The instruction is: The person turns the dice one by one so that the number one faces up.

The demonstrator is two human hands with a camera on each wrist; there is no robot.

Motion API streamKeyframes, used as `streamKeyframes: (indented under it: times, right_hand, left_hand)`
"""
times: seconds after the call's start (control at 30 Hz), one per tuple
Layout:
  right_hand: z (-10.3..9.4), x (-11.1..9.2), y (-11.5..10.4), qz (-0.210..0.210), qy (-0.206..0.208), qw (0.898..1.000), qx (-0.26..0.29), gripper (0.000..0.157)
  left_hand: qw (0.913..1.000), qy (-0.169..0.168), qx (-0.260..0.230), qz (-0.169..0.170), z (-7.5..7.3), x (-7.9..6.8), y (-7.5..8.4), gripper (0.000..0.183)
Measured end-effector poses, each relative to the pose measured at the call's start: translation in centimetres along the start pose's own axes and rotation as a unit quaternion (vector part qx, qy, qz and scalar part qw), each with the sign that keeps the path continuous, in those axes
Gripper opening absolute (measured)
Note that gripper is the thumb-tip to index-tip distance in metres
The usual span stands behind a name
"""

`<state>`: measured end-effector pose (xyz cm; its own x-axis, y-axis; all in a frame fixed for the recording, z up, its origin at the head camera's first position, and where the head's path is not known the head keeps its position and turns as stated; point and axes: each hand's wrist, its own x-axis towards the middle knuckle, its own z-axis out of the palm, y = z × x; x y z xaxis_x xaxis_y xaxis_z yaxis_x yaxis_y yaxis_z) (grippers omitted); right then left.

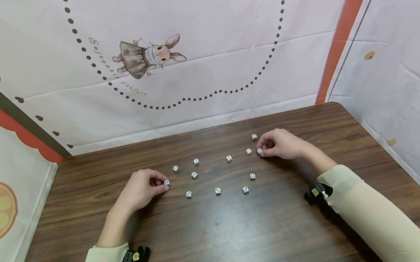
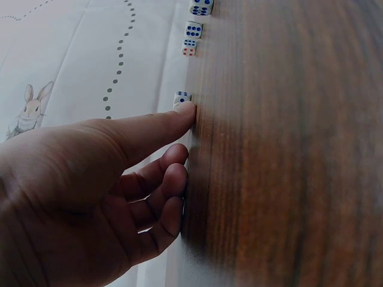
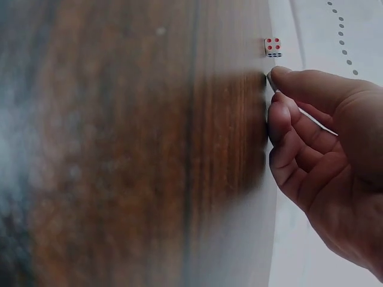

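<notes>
My left hand (image 1: 141, 191) rests low over the table on the left and pinches a small white die (image 1: 166, 182) between thumb and forefinger. In the left wrist view the thumb of that hand (image 2: 78, 161) hides most of the pinch. Farther right, my right hand (image 1: 283, 144) pinches another white die (image 1: 260, 151) at its fingertips. Only a pale sliver of it shows between the fingers of that hand (image 3: 323, 131) in the right wrist view. Just left of it lies a loose die (image 1: 248, 152), and another die (image 1: 254, 137) sits behind.
Several more white dice lie scattered between the hands, among them a die (image 1: 194, 175) near the left and a die (image 1: 246, 190) toward the front. The brown wooden table (image 1: 212, 249) meets a printed cloth (image 1: 215, 57) at its back edge.
</notes>
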<state>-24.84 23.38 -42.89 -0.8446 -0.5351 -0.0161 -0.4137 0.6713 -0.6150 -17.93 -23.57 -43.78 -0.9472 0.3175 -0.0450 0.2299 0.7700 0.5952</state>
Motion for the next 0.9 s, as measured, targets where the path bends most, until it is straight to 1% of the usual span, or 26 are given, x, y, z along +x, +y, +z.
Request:
streamKeyframes:
  times: [0.37, 0.63, 0.9]
  right_hand:
    - [-0.2, -0.04, 0.07, -0.001, -0.006, 1.0, -0.008, 0.006]
    - [-0.12, 0.11, 0.22, -0.003, -0.006, 1.0, -0.011, 0.011]
    - [-0.01, 0.26, -0.36, -0.007, -0.01, 1.0, -0.02, 0.017]
  left_hand:
    - [1.0, 0.0, 0.0, 0.001, 0.03, 0.04, -0.02, 0.008]
    - [1.0, 0.0, 0.0, 0.0, 0.04, 0.0, -0.03, 0.009]
    - [1.0, 0.001, 0.001, -0.001, 0.1, -0.04, 0.06, 0.009]
